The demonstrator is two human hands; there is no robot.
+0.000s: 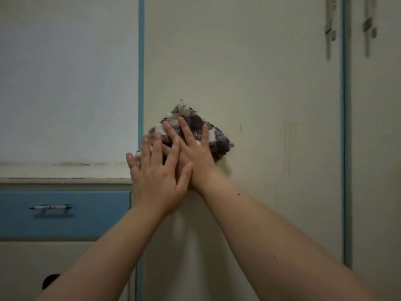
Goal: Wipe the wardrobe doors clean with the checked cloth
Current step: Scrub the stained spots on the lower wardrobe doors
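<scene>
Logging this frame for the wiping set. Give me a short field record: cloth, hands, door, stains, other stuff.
cloth: checked cloth, bunched, pressed flat on the door
left hand: open, fingers spread, laid over the right hand and the cloth's left part
right hand: open, fingers spread on the cloth
door: cream, blue edge strips, shut
stains: drip streaks right of the cloth, not under it
handles: top right, blurred
drawer: blue, lower left, shut, bar handle

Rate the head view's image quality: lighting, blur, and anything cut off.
Head view: dim, flat indoor light, soft throughout; left hand fingertips slightly motion-blurred; checked cloth pattern readable; door handles at top right smeared and cropped; drip stains on wardrobe door faint.
</scene>
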